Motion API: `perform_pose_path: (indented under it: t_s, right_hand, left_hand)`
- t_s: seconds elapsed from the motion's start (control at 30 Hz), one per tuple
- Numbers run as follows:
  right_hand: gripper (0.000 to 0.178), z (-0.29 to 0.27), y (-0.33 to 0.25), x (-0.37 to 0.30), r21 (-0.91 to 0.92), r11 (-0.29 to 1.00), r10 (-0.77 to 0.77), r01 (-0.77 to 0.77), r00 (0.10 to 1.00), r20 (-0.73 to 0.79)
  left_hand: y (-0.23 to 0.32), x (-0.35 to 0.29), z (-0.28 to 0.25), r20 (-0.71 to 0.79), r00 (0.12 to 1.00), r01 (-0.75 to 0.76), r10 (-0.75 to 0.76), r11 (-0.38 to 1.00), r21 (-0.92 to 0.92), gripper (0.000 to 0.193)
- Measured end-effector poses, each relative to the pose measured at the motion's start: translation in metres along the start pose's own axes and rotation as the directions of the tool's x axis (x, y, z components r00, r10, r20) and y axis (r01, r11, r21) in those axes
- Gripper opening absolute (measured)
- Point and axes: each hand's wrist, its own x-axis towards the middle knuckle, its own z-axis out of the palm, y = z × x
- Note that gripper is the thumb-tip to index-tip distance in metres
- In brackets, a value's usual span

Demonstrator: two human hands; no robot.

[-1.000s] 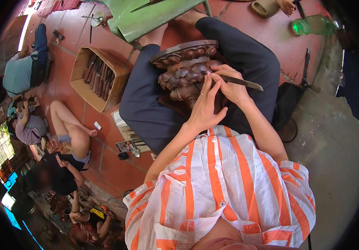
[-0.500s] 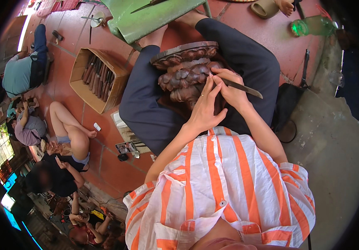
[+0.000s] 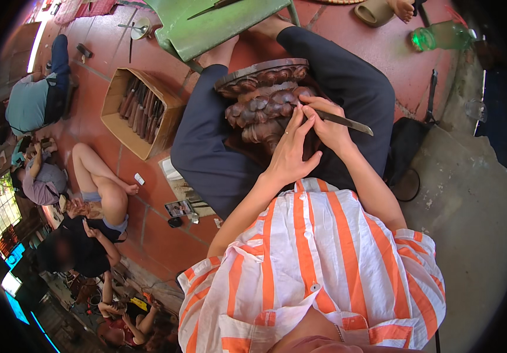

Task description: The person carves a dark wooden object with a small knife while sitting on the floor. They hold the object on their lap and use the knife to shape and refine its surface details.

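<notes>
A dark reddish-brown carved wooden piece (image 3: 265,106) with rounded, scalloped relief and a flat round rim lies between my legs. My right hand (image 3: 329,126) is closed around a slim carving knife (image 3: 350,123). One end of the knife sticks out to the right past the hand; the end at the wood is hidden by my fingers. My left hand (image 3: 292,147), with a ring on it, lies against the carving. Its fingers are stretched forward, their tips meeting the right fingers at the wood, and its thumb stands apart.
Left of my leg is a cardboard box (image 3: 112,120) of wooden-handled tools. Ahead stands a green stool (image 3: 218,29) with a dark tool on it. A phone (image 3: 179,208) lies on the tiled floor. A green bottle (image 3: 442,37) is at far right. Several people sit at left.
Both hands and the knife stay at nearly the same spot on the carving. The whole view has shifted very slightly.
</notes>
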Motion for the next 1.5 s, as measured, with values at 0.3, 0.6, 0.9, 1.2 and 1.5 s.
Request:
perform_pose_path:
  t_s: [0.3,0.6,0.9,1.2,1.5]
  right_hand:
    - [0.019,-0.004,0.005,-0.004,0.091,0.994,0.051,-0.056,0.997,0.065]
    - [0.016,0.004,0.002,-0.009,-0.053,0.999,-0.005,0.007,1.000,0.027]
    - [0.017,0.005,0.005,-0.010,0.001,1.000,0.003,-0.003,1.000,0.017]
    - [0.016,0.002,0.004,-0.012,0.235,0.960,0.149,-0.155,0.988,0.041]
    - [0.020,-0.001,0.004,0.001,0.184,0.963,0.187,-0.195,0.981,0.061]
  left_hand:
    - [0.004,-0.004,-0.001,0.021,1.000,-0.002,0.000,0.996,0.084,0.080]
    - [0.003,-0.009,-0.003,-0.022,1.000,-0.020,0.022,0.996,0.092,0.081]
    - [0.001,-0.013,0.000,-0.020,0.999,-0.037,0.040,0.994,0.101,0.084]
    - [-0.001,-0.008,0.001,0.019,0.999,-0.032,0.031,0.995,0.091,0.083]
    - [-0.005,0.003,0.000,0.018,1.000,-0.008,0.007,0.997,0.072,0.085]
